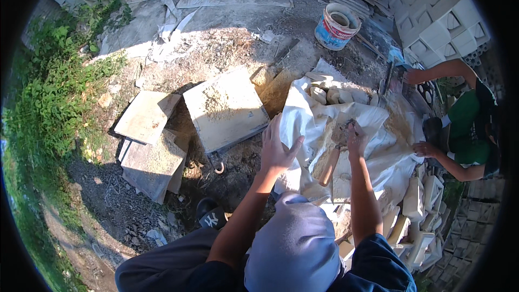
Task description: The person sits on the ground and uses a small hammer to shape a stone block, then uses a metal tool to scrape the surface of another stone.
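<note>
My left hand (277, 147) has its fingers spread and its thumb apart, beside the left edge of a crumpled white sheet (298, 109). It holds nothing. My right hand (356, 140) is over the middle of the sheet, loosely bent and open, its fingertips dusty. Just left of it lies a trowel with a wooden handle (329, 167), the handle pointing toward me; its dirty blade is close to my right fingers, and whether they touch cannot be made out. Pale, dusty lumps (338, 95) lie on the sheet's far part.
Left of the sheet lie a dusty square board (224, 107) and several smaller boards (148, 116). A bucket (337, 27) stands at the far right. Another person's hand (427, 149) is near the sheet's right edge. Patterned blocks (413, 197) are piled at the right; green plants (48, 92) grow at the left.
</note>
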Tool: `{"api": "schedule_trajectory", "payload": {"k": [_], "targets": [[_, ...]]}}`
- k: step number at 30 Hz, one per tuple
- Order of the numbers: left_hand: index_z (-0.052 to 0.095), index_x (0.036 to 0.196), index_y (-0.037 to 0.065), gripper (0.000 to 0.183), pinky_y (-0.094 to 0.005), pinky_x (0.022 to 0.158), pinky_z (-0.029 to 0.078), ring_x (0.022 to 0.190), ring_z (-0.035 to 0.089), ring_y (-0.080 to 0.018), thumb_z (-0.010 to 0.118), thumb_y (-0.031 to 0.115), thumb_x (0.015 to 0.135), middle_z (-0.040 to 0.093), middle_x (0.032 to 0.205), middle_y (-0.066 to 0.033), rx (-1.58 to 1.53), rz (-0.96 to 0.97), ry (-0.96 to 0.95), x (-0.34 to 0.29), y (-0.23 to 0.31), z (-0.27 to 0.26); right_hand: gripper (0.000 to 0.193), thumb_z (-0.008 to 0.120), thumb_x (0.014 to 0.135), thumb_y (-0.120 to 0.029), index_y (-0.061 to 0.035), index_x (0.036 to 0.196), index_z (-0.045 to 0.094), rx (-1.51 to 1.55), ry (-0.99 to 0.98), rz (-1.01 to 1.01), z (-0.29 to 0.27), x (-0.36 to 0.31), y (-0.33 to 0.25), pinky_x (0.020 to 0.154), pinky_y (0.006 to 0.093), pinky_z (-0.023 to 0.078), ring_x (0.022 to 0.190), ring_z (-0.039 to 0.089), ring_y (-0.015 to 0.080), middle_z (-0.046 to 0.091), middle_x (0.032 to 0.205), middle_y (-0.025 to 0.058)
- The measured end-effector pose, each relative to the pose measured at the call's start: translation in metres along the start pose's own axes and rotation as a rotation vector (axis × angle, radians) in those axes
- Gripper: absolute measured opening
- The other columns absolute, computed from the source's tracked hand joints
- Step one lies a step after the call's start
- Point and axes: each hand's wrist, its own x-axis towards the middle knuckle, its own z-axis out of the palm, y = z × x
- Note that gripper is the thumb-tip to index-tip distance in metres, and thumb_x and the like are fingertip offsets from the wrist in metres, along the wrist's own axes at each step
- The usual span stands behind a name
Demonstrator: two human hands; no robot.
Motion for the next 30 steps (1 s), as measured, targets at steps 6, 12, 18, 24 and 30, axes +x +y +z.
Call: {"api": "schedule_trajectory", "payload": {"k": [6,12,18,24,30], "targets": [[0.021,0.161,0.004,0.107,-0.0550,0.108,0.045,0.133,0.048,-0.0544,0.086,0.028,0.080,0.041,0.150,-0.0351,0.167,-0.211,-0.248,0.016,-0.009,0.039,0.032,0.070,0.096,-0.020,0.0001,0.121,0.074,-0.077,-0.283,-0.045,-0.006,-0.010,0.051,0.080,0.0375,0.054,0.089,0.070,0.0226,0.076,0.098,0.0174],[0.020,0.160,-0.001,0.111,-0.0527,0.111,0.043,0.135,0.046,-0.0522,0.087,0.027,0.076,0.040,0.149,-0.0346,0.304,-0.275,-0.306,0.026,0.008,0.069,0.072,0.083,0.084,-0.026,-0.0155,0.150,0.055,-0.264,-0.096,-0.029,-0.018,0.003,0.041,0.087,0.0457,0.056,0.099,0.070,0.0370,0.063,0.128,0.0204],[0.018,0.161,0.003,0.110,-0.0511,0.100,0.051,0.121,0.063,-0.0473,0.086,0.021,0.077,0.063,0.132,-0.0329,0.132,-0.251,-0.446,0.041,-0.009,0.079,0.092,0.091,0.074,-0.034,-0.0297,0.155,0.047,-0.558,-0.193,-0.065,-0.009,0.043,0.003,0.096,0.0507,0.052,0.111,0.065,0.0442,0.047,0.147,0.0206],[0.031,0.158,0.013,0.086,-0.0533,0.093,0.053,0.113,0.066,-0.0472,0.075,0.004,0.084,0.069,0.121,-0.0291,0.270,-0.302,-0.475,0.046,-0.028,0.099,0.068,0.085,0.080,-0.027,-0.0239,0.143,0.059,-0.631,-0.338,-0.118,-0.010,0.060,0.033,0.108,0.0519,0.045,0.128,0.058,0.0399,0.055,0.143,0.0180],[0.039,0.153,0.004,0.072,-0.0533,0.089,0.054,0.108,0.068,-0.0471,0.069,0.001,0.088,0.071,0.114,-0.0302,0.286,-0.145,-0.404,0.089,-0.033,0.119,0.048,0.078,0.082,-0.017,-0.0161,0.129,0.066,-0.561,-0.190,-0.062,-0.033,0.081,0.025,0.096,0.0508,0.053,0.115,0.065,0.0391,0.065,0.130,0.0147]]}}
